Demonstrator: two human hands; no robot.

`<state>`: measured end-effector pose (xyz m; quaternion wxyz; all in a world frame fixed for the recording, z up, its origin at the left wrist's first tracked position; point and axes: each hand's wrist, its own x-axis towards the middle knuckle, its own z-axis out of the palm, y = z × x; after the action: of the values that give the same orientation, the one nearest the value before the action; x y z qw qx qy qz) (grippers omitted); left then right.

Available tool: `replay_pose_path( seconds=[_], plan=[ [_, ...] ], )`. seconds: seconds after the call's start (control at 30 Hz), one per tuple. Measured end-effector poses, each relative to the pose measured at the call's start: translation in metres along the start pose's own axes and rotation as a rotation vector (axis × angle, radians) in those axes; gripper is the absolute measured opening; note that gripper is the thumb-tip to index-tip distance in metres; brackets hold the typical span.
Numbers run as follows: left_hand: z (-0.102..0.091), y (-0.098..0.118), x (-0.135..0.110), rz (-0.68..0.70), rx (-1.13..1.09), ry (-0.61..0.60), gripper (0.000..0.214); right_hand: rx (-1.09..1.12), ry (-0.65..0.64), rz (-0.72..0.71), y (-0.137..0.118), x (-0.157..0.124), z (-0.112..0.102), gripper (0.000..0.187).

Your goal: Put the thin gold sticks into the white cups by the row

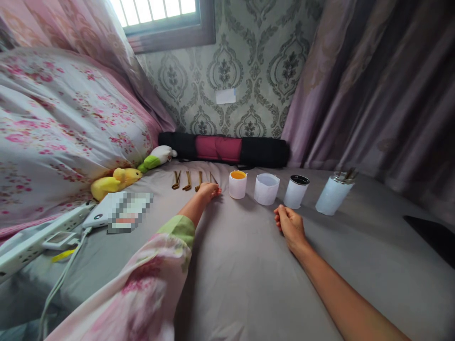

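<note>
My left hand (209,190) reaches to the right end of a row of thin brown sticks (187,181), which lie in several small groups on the grey sheet. Its fingers are curled down beside a slim dark stick (213,178); what they hold is hidden. My right hand (290,226) rests on the sheet, loosely closed, with nothing visible in it. Beyond the hands stand a white-wrapped cup with an orange inside (237,185), a wider white cup (266,190), a white-wrapped can with a dark rim (296,193) and a pale-wrapped jar (333,195) with brown sticks in its top.
A black and maroon roll (218,148) lies along the wall. At left are a yellow plush toy (115,183), a green and white plush (158,157), a white power bank (104,210), a power strip (42,239) and cables. A black flat object (432,239) lies at right.
</note>
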<state>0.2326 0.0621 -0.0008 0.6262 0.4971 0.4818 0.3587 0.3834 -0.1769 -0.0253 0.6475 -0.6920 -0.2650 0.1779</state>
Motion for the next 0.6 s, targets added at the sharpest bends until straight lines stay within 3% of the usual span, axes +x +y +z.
replay_pose_path(
  seconds=[0.23,0.6],
  plan=[
    [0.005,-0.010,-0.010,-0.036,-0.208,-0.062,0.011,0.011,-0.001,0.016,-0.002,-0.002,0.001,0.036],
    [0.010,-0.017,-0.027,-0.055,-0.311,-0.147,0.015,0.005,-0.010,0.013,-0.001,-0.001,0.000,0.037]
  ],
)
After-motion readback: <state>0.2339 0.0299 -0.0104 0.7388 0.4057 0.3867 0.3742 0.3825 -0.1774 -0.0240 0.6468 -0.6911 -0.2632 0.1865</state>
